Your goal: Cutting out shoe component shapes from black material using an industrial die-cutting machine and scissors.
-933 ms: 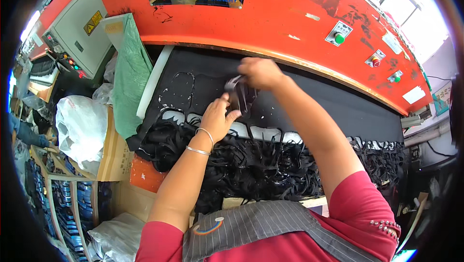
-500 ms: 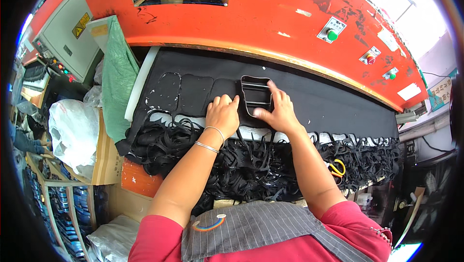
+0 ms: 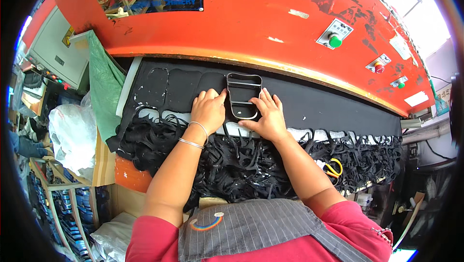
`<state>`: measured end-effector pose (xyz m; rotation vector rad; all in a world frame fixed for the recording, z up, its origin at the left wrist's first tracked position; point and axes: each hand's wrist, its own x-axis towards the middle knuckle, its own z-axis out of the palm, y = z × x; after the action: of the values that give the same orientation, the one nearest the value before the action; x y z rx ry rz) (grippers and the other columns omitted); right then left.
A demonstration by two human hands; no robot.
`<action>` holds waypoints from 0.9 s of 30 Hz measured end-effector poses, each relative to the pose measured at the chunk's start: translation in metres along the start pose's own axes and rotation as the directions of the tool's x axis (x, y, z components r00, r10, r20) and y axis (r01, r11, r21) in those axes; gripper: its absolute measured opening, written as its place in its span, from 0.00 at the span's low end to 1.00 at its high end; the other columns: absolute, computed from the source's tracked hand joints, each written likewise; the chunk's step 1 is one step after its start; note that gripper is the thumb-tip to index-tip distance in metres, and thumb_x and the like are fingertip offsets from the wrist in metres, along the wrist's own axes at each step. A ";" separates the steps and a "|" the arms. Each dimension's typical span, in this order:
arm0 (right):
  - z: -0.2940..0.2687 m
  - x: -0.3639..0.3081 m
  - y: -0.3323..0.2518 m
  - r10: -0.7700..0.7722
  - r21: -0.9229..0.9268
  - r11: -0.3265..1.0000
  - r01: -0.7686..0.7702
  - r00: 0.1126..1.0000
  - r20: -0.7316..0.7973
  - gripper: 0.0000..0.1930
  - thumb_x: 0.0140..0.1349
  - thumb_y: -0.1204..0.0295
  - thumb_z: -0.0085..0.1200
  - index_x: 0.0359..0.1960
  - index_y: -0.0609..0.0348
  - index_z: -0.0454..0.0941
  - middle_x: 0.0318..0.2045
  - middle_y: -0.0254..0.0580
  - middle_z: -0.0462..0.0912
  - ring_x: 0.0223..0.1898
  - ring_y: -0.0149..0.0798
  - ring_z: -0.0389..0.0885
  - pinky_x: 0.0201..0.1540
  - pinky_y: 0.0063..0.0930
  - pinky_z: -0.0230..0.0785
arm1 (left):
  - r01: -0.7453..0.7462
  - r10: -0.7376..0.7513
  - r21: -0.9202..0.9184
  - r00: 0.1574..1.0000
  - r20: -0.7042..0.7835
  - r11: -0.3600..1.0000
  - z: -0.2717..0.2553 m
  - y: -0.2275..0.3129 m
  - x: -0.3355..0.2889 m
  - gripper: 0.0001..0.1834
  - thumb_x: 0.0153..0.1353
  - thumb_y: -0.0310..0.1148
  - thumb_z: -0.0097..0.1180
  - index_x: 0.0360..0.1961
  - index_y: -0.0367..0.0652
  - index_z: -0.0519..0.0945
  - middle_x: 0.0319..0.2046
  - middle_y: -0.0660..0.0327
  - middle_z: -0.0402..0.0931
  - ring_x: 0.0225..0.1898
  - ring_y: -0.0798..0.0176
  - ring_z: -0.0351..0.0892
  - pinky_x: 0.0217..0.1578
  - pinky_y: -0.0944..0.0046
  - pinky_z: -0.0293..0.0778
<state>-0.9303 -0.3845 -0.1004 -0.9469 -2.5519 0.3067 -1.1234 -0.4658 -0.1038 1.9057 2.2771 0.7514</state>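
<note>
A black-rimmed metal cutting die with two crossbars stands on a black sheet. My left hand lies on the sheet at the die's left side, fingers stretched, the index fingertip against its edge. My right hand grips the die's lower right part, with its fingers at the right wall and its thumb by the lower edge. To the left of the die, rounded outlines are cut side by side into the sheet.
Tangled black offcut strips hang along the near edge, with yellow-handled scissors among them at right. Behind the sheet rises an orange machine front with a green button and a red one. A white plastic bag stands left.
My right hand has shifted from the die's upper right corner down to its lower right side. The whole view has swung a little, so the machine and sheet appear farther left.
</note>
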 end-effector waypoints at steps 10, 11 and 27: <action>-0.159 -0.098 0.034 -0.073 0.251 0.959 0.135 0.967 -0.242 0.43 0.47 0.48 0.67 0.61 0.61 0.67 0.62 0.56 0.67 0.66 0.51 0.62 0.66 0.44 0.55 | 0.152 -0.236 -0.406 0.958 -0.164 0.901 -0.033 0.072 -0.043 0.16 0.58 0.30 0.54 0.48 0.40 0.79 0.34 0.52 0.77 0.39 0.47 0.76 0.42 0.55 0.73; -0.176 -0.112 0.049 -0.094 0.189 0.963 0.191 0.899 -0.428 0.39 0.53 0.49 0.62 0.60 0.62 0.67 0.62 0.53 0.68 0.67 0.49 0.60 0.68 0.43 0.52 | 0.098 -0.189 -0.424 0.965 -0.180 0.901 -0.039 0.086 -0.053 0.13 0.59 0.30 0.54 0.45 0.40 0.81 0.34 0.51 0.77 0.37 0.47 0.77 0.40 0.56 0.74; -0.398 -0.191 0.304 0.215 0.214 0.882 -0.420 -0.047 -0.976 0.41 0.68 0.40 0.31 0.67 0.67 0.53 0.70 0.57 0.49 0.71 0.56 0.46 0.69 0.53 0.41 | -0.410 0.346 -0.238 0.899 -0.268 0.880 -0.064 0.314 0.005 0.20 0.60 0.42 0.52 0.14 0.43 0.76 0.17 0.49 0.75 0.22 0.42 0.77 0.26 0.46 0.73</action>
<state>-0.4491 -0.2584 0.0989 -1.1827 -0.9292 -0.3969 -0.8641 -0.4474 0.0835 2.2383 1.7672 1.3209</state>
